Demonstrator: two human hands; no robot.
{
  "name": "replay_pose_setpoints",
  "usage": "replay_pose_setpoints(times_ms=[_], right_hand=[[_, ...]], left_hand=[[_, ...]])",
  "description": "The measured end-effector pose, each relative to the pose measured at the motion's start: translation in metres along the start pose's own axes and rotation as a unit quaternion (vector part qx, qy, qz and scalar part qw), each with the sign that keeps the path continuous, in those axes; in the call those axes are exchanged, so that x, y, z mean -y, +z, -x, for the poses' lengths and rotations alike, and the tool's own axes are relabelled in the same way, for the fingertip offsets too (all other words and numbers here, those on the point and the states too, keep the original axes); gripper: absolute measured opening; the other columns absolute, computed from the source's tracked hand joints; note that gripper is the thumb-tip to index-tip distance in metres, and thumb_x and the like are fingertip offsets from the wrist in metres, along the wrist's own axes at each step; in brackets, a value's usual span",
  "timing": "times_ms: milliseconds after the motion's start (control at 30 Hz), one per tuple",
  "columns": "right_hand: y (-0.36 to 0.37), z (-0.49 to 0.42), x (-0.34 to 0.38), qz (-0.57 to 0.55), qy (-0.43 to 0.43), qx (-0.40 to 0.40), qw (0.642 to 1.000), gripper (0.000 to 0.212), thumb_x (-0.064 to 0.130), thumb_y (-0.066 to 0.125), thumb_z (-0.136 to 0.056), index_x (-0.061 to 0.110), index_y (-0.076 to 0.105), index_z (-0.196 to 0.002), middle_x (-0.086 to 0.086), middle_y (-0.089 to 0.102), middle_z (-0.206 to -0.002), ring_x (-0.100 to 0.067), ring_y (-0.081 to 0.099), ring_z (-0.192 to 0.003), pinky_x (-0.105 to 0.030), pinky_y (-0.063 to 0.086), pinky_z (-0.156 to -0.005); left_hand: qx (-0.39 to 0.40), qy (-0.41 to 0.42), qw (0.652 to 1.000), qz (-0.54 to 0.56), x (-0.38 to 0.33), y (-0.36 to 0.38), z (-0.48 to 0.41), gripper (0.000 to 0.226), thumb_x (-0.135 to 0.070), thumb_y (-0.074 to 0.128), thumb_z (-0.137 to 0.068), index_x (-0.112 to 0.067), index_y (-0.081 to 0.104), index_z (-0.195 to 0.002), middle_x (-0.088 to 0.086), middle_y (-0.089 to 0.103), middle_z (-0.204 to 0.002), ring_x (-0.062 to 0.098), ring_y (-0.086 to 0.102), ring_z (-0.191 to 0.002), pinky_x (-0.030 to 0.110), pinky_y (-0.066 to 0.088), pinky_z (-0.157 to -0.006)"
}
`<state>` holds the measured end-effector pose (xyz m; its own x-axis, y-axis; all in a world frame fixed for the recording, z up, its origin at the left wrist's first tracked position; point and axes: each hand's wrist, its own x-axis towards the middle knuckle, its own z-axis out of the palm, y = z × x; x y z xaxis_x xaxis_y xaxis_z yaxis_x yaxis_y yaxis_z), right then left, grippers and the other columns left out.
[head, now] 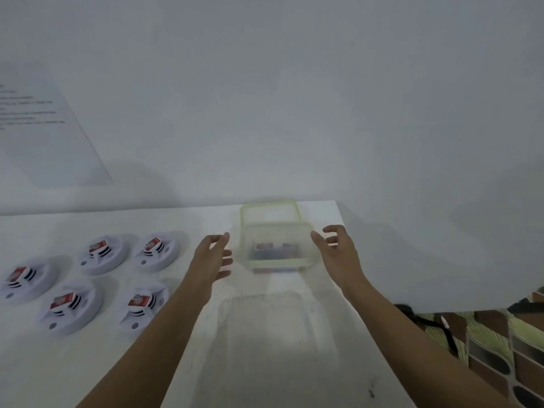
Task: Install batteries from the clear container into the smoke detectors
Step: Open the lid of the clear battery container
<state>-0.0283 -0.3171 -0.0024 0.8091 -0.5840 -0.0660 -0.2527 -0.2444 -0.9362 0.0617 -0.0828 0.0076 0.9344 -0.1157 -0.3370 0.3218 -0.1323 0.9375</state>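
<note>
Clear plastic container with a pale green rim sits centre frame on the white table, with blurred batteries inside and its lid just behind. The left hand and right hand flank it with fingers spread, gripping nothing; whether they touch it cannot be told. Five round white smoke detectors lie at lower left.

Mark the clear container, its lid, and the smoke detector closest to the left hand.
clear container (246, 248): head view, left wall.
lid (269, 213): head view, centre panel.
smoke detector (160, 260): head view, white housing, near edge.
</note>
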Motion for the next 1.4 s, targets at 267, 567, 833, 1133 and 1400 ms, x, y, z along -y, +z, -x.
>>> replay_pose_setpoints(times_ms=[267,567,833,1133,1400], right_hand=[[0.017,-0.031,0.011,0.028,0.017,0.049,0.998,0.045,0.051,0.064,-0.092,0.023,0.05,-0.124,-0.001,0.06,-0.103,-0.017,0.058,-0.091,-0.029,0.046,-0.077],[0.022,-0.038,-0.003,0.026,0.007,0.066,0.997,0.038,0.051,0.064,-0.092,0.027,0.046,-0.116,-0.003,0.047,-0.071,-0.015,0.047,-0.065,-0.025,0.042,-0.062],[0.021,-0.043,-0.004,0.031,0.013,0.098,0.995,0.036,0.053,0.064,-0.092,0.033,0.043,-0.114,-0.011,0.06,-0.085,-0.02,0.056,-0.075,-0.033,0.052,-0.07],[0.013,-0.049,-0.003,-0.072,0.061,0.135,0.986,0.042,0.051,0.081,-0.077,0.036,0.05,-0.101,-0.024,0.068,-0.108,-0.027,0.062,-0.084,-0.041,0.053,-0.071],[0.008,-0.049,0.011,0.013,0.046,0.076,0.996,0.054,0.053,0.081,-0.077,0.025,0.048,-0.109,-0.001,0.055,-0.095,-0.018,0.054,-0.081,-0.026,0.048,-0.055]], left_hand=[[0.086,0.007,0.995,-0.045,-0.006,0.021,-0.029,0.032,-0.03,0.065,-0.097,-0.024,0.055,-0.127,0.011,0.068,-0.112,0.028,0.07,-0.098,0.039,0.061,-0.083],[0.143,-0.018,0.989,0.031,-0.002,0.019,-0.036,0.044,-0.016,0.067,-0.096,-0.028,0.043,-0.13,0.011,0.067,-0.108,0.029,0.067,-0.097,0.044,0.06,-0.086],[0.007,0.123,0.988,-0.089,0.012,0.02,-0.037,0.03,-0.034,0.079,-0.085,-0.042,0.061,-0.107,0.0,0.056,-0.089,0.018,0.056,-0.079,0.027,0.051,-0.068],[0.045,0.102,0.989,-0.094,0.001,0.019,-0.043,0.039,-0.021,0.077,-0.088,-0.027,0.063,-0.125,-0.002,0.061,-0.115,0.012,0.061,-0.096,0.025,0.053,-0.071],[0.105,0.072,0.982,-0.139,-0.005,0.019,-0.053,0.036,-0.017,0.076,-0.089,-0.029,0.058,-0.118,-0.002,0.059,-0.124,0.024,0.058,-0.112,0.039,0.056,-0.09]])
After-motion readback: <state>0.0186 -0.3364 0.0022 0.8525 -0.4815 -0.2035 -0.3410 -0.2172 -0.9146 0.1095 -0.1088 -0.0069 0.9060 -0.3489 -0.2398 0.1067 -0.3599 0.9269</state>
